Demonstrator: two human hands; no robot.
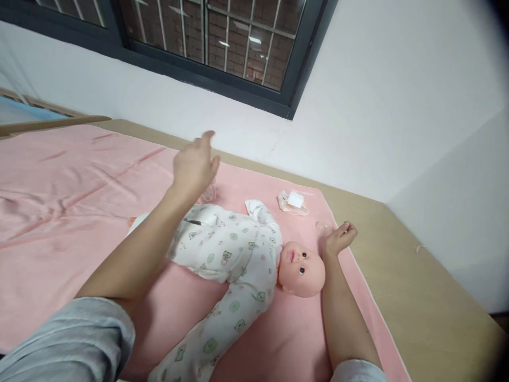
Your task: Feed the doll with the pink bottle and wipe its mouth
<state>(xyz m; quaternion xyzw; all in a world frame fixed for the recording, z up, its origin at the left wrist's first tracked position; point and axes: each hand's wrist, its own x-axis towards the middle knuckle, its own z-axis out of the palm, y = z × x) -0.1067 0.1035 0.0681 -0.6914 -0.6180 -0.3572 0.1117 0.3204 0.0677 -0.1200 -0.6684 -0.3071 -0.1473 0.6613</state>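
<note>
A baby doll (302,270) lies on its back on a pink sheet (59,175), dressed in a white patterned onesie (234,239). My left hand (194,162) is raised over the far side of the doll's lower body, its index finger and thumb stretched apart and nothing seen in it. Just beyond the doll's head, my right hand (341,237) rests by the sheet's edge with curled fingers; whether they hold anything is hidden. Partly behind my left wrist sits a clear pinkish object (209,192), its kind unclear. A small transparent item (324,228) lies beside my right hand.
A crumpled clear wrapper (284,201) with a white square piece (295,199) on it lies on the sheet's far side. The wooden tabletop (405,276) shows at the right. Behind stand a white wall (358,106) and a dark-framed window (294,90).
</note>
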